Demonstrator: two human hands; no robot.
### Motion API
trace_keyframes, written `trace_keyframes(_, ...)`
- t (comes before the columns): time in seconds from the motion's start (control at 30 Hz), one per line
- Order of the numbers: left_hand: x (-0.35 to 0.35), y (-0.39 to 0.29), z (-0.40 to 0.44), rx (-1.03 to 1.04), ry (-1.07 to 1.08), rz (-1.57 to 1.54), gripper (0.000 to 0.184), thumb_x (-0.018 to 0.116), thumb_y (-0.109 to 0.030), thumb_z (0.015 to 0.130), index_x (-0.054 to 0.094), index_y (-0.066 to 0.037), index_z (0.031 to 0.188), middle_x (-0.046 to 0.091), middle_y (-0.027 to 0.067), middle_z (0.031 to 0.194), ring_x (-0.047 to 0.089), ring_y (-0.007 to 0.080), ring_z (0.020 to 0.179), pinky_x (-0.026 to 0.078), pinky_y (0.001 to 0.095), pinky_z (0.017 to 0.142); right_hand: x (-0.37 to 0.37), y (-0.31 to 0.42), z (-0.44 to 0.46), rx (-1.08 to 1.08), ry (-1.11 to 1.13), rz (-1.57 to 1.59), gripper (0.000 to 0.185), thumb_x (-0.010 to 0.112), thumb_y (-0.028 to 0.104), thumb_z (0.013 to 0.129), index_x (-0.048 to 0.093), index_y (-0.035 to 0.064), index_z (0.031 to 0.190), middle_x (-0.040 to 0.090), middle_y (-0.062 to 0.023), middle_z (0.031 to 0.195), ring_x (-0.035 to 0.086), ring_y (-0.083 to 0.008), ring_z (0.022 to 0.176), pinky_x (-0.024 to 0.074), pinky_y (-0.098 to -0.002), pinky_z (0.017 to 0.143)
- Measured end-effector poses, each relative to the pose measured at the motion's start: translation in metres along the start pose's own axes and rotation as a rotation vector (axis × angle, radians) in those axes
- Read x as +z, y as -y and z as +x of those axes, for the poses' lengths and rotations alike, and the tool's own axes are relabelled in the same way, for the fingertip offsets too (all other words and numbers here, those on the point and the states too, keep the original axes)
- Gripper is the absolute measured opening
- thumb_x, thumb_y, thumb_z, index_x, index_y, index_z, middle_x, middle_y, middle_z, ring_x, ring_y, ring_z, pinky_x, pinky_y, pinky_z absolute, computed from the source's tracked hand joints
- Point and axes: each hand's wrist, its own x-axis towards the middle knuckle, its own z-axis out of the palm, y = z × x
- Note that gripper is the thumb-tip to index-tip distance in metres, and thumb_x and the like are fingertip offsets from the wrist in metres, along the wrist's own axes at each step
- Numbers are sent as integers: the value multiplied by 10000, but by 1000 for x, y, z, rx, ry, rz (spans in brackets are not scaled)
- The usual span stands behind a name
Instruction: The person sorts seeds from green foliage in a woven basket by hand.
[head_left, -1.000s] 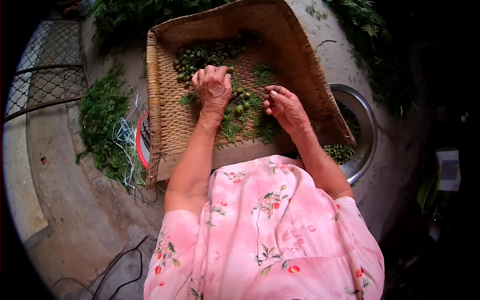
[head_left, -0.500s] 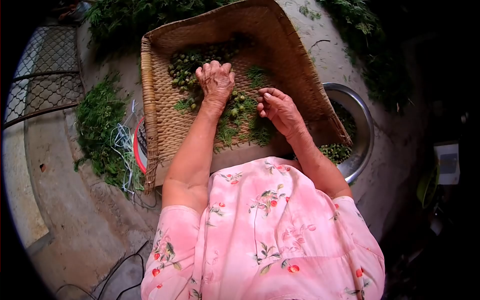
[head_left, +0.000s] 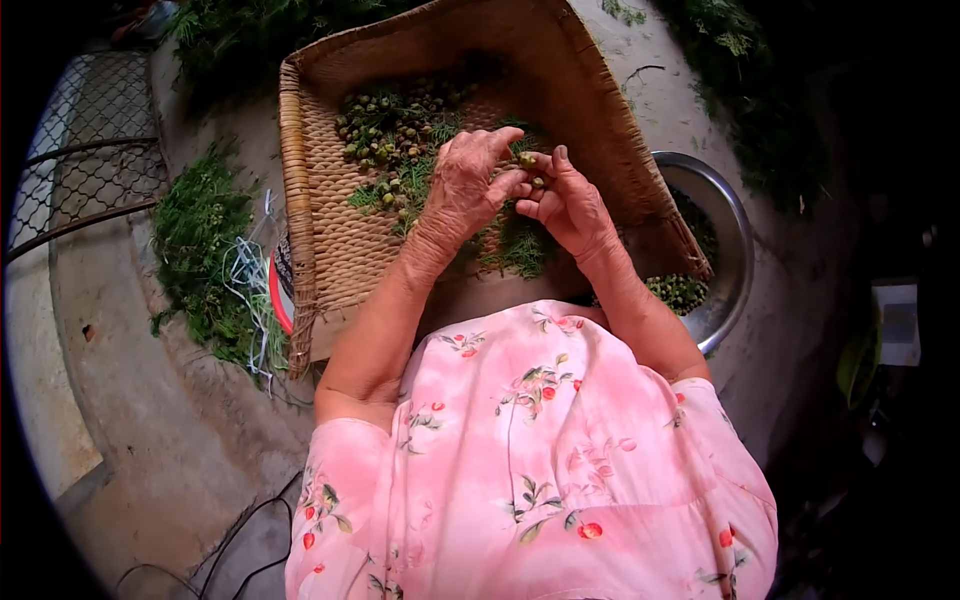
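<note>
The left forearm (head_left: 390,315) and the right forearm (head_left: 645,305) are stretched forward and angled inward, with the elbows bent. The left hand (head_left: 468,178) is turned back upward, its thumb (head_left: 510,183) and index finger (head_left: 503,137) spread apart and pointed toward the right hand (head_left: 572,208), whose fingers are bent inward. The two hands are brought close together; whether their fingertips touch cannot be told.

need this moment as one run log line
left hand, right hand: close together over woven basket; green pods: between both hands; in basket: more pods, sprigs; metal bowl: beside basket
</note>
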Motion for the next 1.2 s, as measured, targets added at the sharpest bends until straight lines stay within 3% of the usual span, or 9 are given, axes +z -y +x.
trace_keyframes(0.07,-3,6,-4,-89,-102,-57,292,644,-67,772,602,-50,1060,624,95,909,584,253,870,465,353,800,-2,2,-2,16,-13,53,468,501,443,923,553,12,1097,598,-81,915,598,-184,815,502,-284,649)
trace_keyframes(0.17,-4,44,-20,-313,-309,0,121,617,-77,789,644,-53,904,625,87,875,566,268,831,467,379,748,-12,2,-2,30,-4,76,420,511,419,927,584,17,1024,594,-67,837,570,-156,689,466,-260,556)
trace_keyframes(0.4,4,33,-39,-195,-127,359,105,672,-169,752,665,-104,834,579,65,845,528,251,865,402,389,792,-9,2,-3,23,0,-6,270,541,279,939,590,17,979,577,-42,750,532,-115,588,417,-225,469)
trace_keyframes(0.63,18,30,-25,-239,33,585,191,663,-242,755,674,-99,881,574,75,886,525,269,918,387,417,813,-6,2,-3,20,-48,-10,272,541,279,940,585,15,989,576,-34,749,536,-108,594,412,-219,466)
trace_keyframes(0.93,20,33,-21,-335,71,478,191,662,-272,744,666,-95,817,580,80,893,527,272,929,389,428,837,-6,0,-2,-1,-44,-31,291,542,293,938,584,12,998,584,-36,772,557,-114,619,427,-224,475)
trace_keyframes(1.03,23,34,-22,-311,-43,386,192,664,-262,742,653,-87,822,588,79,888,538,267,907,394,415,840,-4,0,-2,-7,-75,-38,296,536,295,941,581,10,1005,588,-40,785,566,-121,628,440,-228,483)
trace_keyframes(1.13,18,22,-25,-273,-80,199,163,673,-196,750,639,-71,850,597,76,896,555,252,902,413,386,850,-6,-2,-1,4,-70,-58,304,529,295,944,576,3,1015,591,-48,794,579,-127,644,450,-232,490)
trace_keyframes(1.2,17,13,-28,-361,-99,-199,153,682,-120,754,627,-55,881,604,70,917,563,238,921,427,357,860,-8,-4,0,-6,-9,-81,321,524,302,946,571,-6,1022,601,-62,810,593,-134,669,470,-237,504)
